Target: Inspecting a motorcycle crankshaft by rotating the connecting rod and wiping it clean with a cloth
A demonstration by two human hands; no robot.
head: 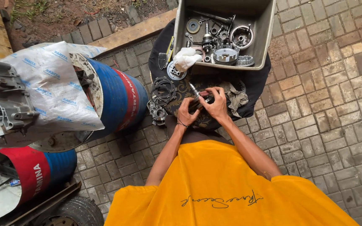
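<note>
Both hands clamped on a small metal shaft over a dark cloth.

The left hand (186, 114) and right hand (216, 104) meet, each grip closed around the metal shaft (195, 93), whose tip pokes up just beyond the fingers. Under them lies the dark cloth (256, 79); beyond the grip sits a grey tray (265, 29) of gears, with a blue drum (116, 98) off to the left.

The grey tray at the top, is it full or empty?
Partly full: the grey tray holds metal gears, shafts and a ring-shaped part, with bare floor showing at its upper right.
</note>
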